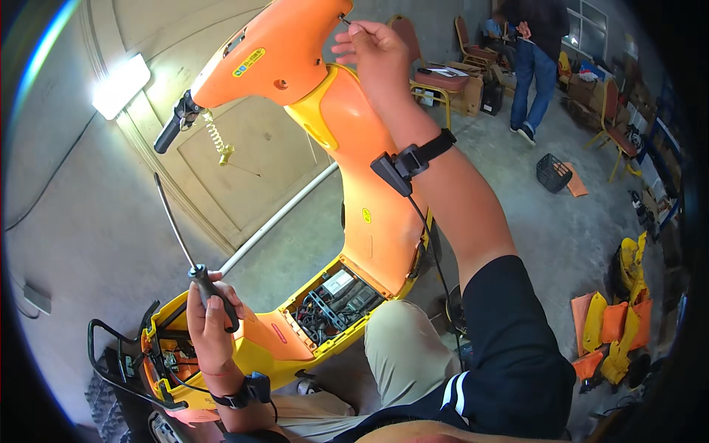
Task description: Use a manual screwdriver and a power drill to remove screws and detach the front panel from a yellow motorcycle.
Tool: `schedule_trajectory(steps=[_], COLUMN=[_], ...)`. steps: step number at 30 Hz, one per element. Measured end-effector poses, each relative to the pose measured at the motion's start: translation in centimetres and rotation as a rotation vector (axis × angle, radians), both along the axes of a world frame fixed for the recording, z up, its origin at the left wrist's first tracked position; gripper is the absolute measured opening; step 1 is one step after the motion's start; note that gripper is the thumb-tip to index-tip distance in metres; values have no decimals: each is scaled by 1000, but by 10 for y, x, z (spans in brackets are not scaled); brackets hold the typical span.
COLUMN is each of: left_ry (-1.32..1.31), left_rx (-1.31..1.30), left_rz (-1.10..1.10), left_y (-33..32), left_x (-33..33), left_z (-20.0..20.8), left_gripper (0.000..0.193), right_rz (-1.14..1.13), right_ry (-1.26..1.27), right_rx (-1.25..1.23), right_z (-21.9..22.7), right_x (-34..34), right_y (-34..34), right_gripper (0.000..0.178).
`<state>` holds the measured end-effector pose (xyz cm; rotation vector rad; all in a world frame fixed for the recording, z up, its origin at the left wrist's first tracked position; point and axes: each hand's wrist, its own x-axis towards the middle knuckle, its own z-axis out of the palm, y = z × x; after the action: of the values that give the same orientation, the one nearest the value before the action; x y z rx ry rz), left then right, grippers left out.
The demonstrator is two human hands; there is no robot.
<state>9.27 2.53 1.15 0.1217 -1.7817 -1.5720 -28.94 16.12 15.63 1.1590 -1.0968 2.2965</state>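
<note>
My left hand (214,314) is closed around the dark handle of a long screwdriver (176,227), its shaft pointing up. An orange and yellow electric scooter (369,170) stands in front of me. At the top, my right hand (378,55) pinches a small dark screw (344,20) against the edge of the orange handlebar cover (277,44). The screw's tip is hard to make out. A black handlebar grip (174,127) sticks out at the cover's left. Below the column, an uncovered bay (332,299) shows wires and boxed electrical parts.
A pale coiled cord (216,140) hangs below the handlebar. Orange and yellow panels (613,325) lie on the floor at the right, with a black basket (553,173) farther back. Chairs (447,81) and a standing person (535,70) are at the back. A lit lamp (122,86) is at the left.
</note>
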Motion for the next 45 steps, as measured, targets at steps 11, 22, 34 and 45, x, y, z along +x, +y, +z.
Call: schedule_trajectory(steps=[11, 22, 34, 45], left_ry=[-3, -13, -7, 2], left_rx=[17, 8, 4, 6], left_rz=[-21, -20, -31, -53], left_y=[-2, -2, 1, 3], left_x=[10, 14, 17, 25], left_z=[1, -1, 3, 4], left_gripper=[40, 42, 42, 38], right_rz=[-45, -57, -190, -866], right_ry=[-29, -20, -81, 188], right_rx=[-12, -51, 15, 87], right_z=[0, 1, 9, 6], right_x=[3, 9, 17, -2], right_y=[-2, -4, -7, -3], right_gripper=[20, 18, 15, 16])
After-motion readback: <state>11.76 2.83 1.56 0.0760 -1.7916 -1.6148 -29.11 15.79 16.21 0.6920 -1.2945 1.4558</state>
